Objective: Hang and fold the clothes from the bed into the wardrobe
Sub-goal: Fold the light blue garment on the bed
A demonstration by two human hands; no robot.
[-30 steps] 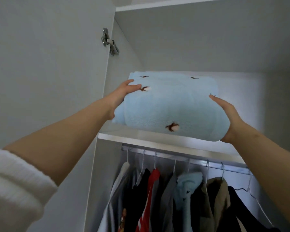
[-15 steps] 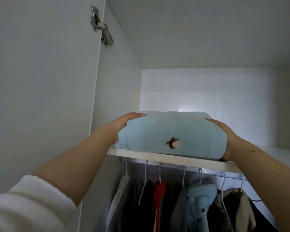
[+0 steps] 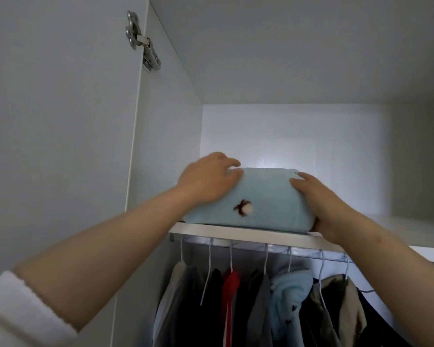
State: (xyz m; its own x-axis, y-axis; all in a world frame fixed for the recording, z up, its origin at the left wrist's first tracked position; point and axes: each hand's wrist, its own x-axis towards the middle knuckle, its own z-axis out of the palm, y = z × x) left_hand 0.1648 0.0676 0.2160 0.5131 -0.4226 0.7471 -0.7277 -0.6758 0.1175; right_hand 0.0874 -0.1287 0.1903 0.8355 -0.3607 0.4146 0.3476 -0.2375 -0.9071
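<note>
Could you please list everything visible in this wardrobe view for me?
Upper shelf: one, white, mid-frame.
Folded fleece: one, light blue, on the shelf's front edge.
Rail: one, metallic, under the shelf.
Hanging clothes: about seven, grey, black, red, light blue, olive, on the rail.
Hinge: one, silver, upper left.
Sleeve: one, white, lower left.
Left hand: one, rests on the fleece's top left.
Right hand: one, cups the fleece's right end.

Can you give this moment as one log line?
step: shelving | folded blue garment: on top shelf | left hand: rests on top | right hand: holds right end
</note>
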